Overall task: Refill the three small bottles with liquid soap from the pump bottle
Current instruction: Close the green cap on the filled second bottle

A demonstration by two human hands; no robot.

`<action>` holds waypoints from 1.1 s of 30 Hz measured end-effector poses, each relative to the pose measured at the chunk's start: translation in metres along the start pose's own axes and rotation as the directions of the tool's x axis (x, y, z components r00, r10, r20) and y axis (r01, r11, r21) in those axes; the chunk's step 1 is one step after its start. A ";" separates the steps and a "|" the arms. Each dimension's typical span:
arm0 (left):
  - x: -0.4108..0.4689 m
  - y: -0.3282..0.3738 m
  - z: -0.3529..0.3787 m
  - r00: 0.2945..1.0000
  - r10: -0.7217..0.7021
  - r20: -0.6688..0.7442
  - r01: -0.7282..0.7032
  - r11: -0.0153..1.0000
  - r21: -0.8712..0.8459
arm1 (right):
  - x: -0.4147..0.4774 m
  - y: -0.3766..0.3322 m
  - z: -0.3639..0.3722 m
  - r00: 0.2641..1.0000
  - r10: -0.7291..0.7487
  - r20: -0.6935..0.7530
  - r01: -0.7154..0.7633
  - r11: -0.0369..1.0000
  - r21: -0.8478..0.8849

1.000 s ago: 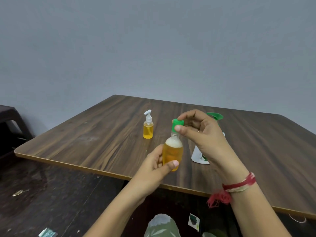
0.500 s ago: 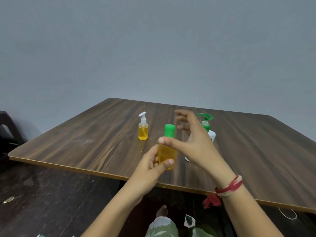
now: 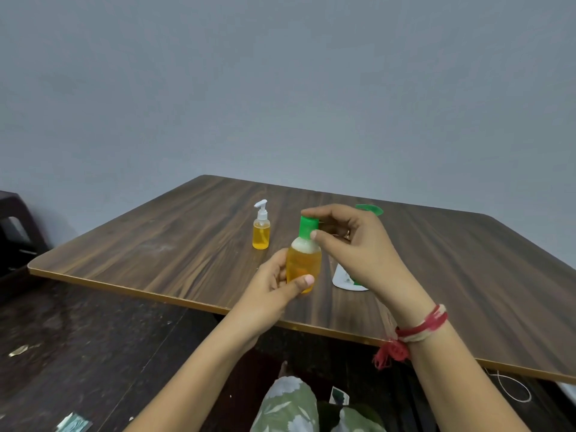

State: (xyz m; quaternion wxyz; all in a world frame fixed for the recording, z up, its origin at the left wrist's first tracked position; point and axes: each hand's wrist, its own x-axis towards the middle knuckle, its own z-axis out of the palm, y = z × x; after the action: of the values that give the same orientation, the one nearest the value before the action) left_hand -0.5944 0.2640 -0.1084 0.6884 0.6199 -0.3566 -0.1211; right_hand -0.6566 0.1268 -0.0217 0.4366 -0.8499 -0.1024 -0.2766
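— How many hands, and holding what?
— Two. The left hand [image 3: 271, 286] grips the body of one small clear plastic bottle of orange liquid [image 3: 304, 265], held above the brown wooden desk [image 3: 156, 244] near its front edge. The right hand [image 3: 358, 254] pinches its green cap [image 3: 308, 226].
— Behind them?
— One white pump bottle with a green pump [image 3: 343, 280], half hidden by the right hand. Farther off stands one small orange bottle with a white pump [image 3: 261, 233], upright.

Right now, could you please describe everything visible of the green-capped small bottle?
The small bottle looks like clear plastic, rounded at the shoulder, nearly full of orange-yellow liquid with pale foam on top. A tall green cap sits on its neck. It is held upright, seemingly clear of the wooden table. The left grip holds its body, thumb across the front; the right grip pinches the cap.
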 end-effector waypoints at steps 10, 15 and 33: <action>0.005 -0.012 0.002 1.000 -0.012 -0.004 0.012 1.000 -0.020 | 0.000 0.020 0.007 0.989 0.145 -0.030 -0.134 0.959 0.248; 0.009 -0.020 -0.006 0.999 -0.016 -0.033 0.015 1.000 -0.013 | 0.015 0.033 0.009 0.997 0.077 0.023 -0.080 0.952 0.294; 0.035 -0.035 -0.023 0.991 -0.085 -0.100 0.078 0.995 -0.069 | 0.018 0.058 0.016 0.991 0.133 -0.002 -0.114 0.857 0.502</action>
State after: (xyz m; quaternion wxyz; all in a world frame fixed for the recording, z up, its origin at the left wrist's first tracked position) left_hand -0.5450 0.2535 -0.1294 0.7201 0.6167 -0.2909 -0.1286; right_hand -0.6114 0.1037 -0.0592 0.6608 -0.7071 -0.1080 -0.2274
